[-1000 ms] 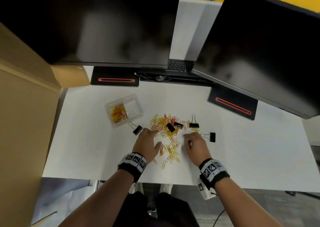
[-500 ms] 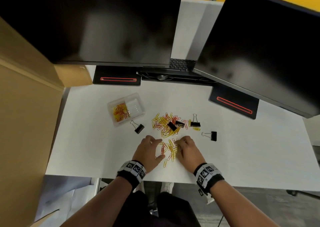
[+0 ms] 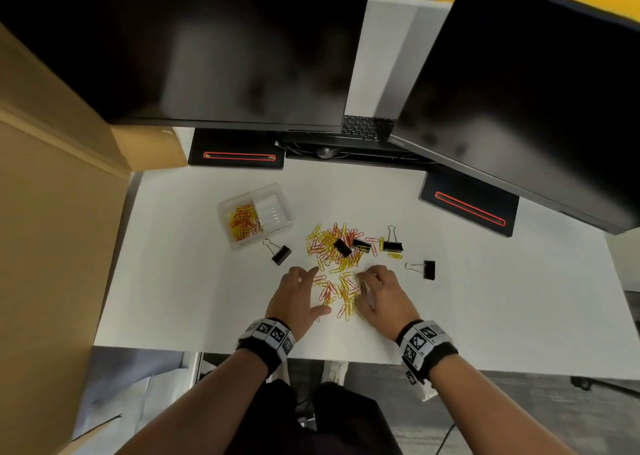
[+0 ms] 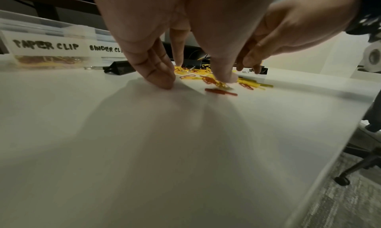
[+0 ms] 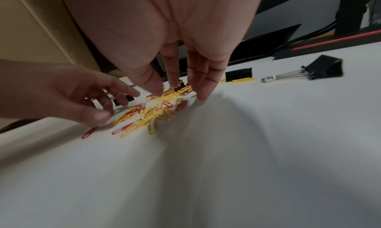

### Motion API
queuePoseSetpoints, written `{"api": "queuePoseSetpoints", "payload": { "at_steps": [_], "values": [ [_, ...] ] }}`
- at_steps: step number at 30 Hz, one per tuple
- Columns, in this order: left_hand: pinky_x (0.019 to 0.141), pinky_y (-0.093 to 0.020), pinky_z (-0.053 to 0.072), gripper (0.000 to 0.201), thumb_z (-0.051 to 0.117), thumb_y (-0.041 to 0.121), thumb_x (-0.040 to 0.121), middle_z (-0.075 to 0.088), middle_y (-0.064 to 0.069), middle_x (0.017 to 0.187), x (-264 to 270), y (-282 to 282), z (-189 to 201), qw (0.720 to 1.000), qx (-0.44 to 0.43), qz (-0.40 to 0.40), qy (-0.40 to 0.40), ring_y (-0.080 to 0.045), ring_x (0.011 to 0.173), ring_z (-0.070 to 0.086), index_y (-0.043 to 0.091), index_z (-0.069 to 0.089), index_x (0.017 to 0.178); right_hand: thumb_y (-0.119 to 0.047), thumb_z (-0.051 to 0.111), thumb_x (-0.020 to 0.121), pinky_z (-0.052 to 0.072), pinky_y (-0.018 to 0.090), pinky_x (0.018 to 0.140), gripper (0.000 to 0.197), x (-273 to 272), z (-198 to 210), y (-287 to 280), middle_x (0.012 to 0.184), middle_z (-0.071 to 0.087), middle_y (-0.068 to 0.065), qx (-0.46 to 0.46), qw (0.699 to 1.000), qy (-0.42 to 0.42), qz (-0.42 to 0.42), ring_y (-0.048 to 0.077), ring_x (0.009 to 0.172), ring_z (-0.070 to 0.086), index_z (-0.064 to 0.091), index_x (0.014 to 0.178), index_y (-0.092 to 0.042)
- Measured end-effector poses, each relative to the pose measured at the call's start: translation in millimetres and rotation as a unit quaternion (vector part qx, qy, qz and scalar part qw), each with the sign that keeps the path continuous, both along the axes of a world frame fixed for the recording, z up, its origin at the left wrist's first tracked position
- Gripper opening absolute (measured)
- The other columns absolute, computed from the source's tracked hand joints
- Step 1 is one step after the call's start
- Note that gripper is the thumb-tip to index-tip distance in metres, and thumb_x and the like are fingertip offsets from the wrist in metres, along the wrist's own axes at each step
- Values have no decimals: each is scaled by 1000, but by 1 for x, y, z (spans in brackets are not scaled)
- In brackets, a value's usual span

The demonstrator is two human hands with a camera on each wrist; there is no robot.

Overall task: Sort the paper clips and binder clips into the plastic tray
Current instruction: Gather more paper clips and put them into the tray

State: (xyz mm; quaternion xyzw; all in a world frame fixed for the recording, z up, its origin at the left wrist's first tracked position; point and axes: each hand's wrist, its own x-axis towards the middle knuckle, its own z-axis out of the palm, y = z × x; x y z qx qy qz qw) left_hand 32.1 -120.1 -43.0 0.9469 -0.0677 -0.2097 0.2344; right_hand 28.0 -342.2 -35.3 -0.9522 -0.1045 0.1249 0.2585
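Head view | left hand [image 3: 298, 298] and right hand [image 3: 382, 295] spread loose-fingered, fingertips down on bench [image 3: 485, 309] | flanking paper clips [image 3: 337, 291] (red, yellow), gripping nothing

Bare tabletop [image 3: 180, 298] left of the left hand [image 3: 298, 298], open lane to plastic tray [image 3: 227, 238]; one binder clip [image 3: 281, 254] sits beside tray, monitors [image 3: 207, 56] overhang behind.
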Motion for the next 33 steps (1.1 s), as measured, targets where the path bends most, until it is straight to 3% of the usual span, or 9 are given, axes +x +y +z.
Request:
{"api": "queuePoseSetpoints", "payload": {
  "at_steps": [3, 6, 9, 11, 19, 24, 27, 29, 33],
  "values": [
    [95, -38, 48, 107, 78, 61, 63, 31, 1, 140, 0, -1, -2, 999, 3, -43, 19, -20, 124, 36, 27, 23, 149, -49, 64, 84, 35, 44, 107, 80, 1, -2, -3, 150, 33, 12, -51, 996, 48, 61, 30, 130, 34, 29, 148, -15],
    [93, -38, 49, 105, 83, 48, 65, 32, 2, 141, 2, -6, -5, 997, 7, -66, 29, -19, 126, 35, 28, 25, 150, -48, 72, 77, 36, 46, 106, 92, 3, -6, 8, 153, 29, 15, -99, 987, 72, 107, 34, 130, 33, 26, 150, -17],
    [95, -35, 47, 89, 82, 37, 71, 40, 1, 136, 4, -14, -8, 998, -19, -62, 21, -18, 122, 41, 23, 38, 146, -28, 82, 70, 54, 48, 88, 72, 0, -16, 20, 136, 50, 23, -131, 983, 27, 126, 40, 113, 52, 52, 134, -13],
    [96, -32, 46, 75, 80, 33, 75, 45, 1, 131, 6, -16, -10, 998, -38, -47, 12, -18, 119, 46, 20, 48, 140, -17, 84, 68, 59, 42, 76, 54, 0, -20, 25, 122, 61, 21, -126, 985, -5, 121, 37, 101, 60, 65, 119, -12],
    [84, -24, 45, 19, 69, 23, 87, 59, 4, 106, 16, -23, -9, 996, -87, 21, 3, -15, 99, 59, 21, 69, 106, 6, 75, 65, 53, 28, 56, 32, 8, -18, 25, 80, 64, 5, -122, 986, -43, 103, 21, 75, 59, 72, 91, -11],
    [81, -21, 42, 17, 61, 22, 93, 59, 0, 108, 18, -23, -13, 996, -87, 27, -1, -17, 98, 59, 19, 69, 108, 7, 70, 74, 56, 33, 68, 26, 10, -19, 17, 85, 72, 7, -7, 1000, -20, 4, 25, 80, 65, 76, 93, -9],
    [75, -17, 40, 18, 59, 22, 94, 59, 0, 109, 20, -22, -15, 995, -93, 31, 4, -16, 96, 60, 18, 69, 109, 1, 69, 81, 55, 29, 78, 13, 9, -9, 12, 88, 75, 8, 84, 993, -11, -80, 20, 79, 67, 77, 87, -7],
    [74, -18, 41, 17, 61, 21, 94, 61, -1, 107, 22, -21, -14, 993, -105, 47, 11, -16, 95, 61, 18, 70, 107, -1, 70, 82, 54, 26, 77, 11, 9, -3, 7, 86, 75, 4, 128, 982, 20, -137, 16, 76, 67, 77, 84, -10],
    [85, -29, 53, 13, 70, 22, 87, 67, -2, 101, 24, -18, -9, 978, -168, 123, 27, -16, 91, 64, 20, 73, 100, -7, 75, 80, 50, 13, 65, 13, 13, 7, 0, 78, 75, -4, 205, 944, 94, -240, 2, 63, 61, 78, 80, -20]
  ]
}}
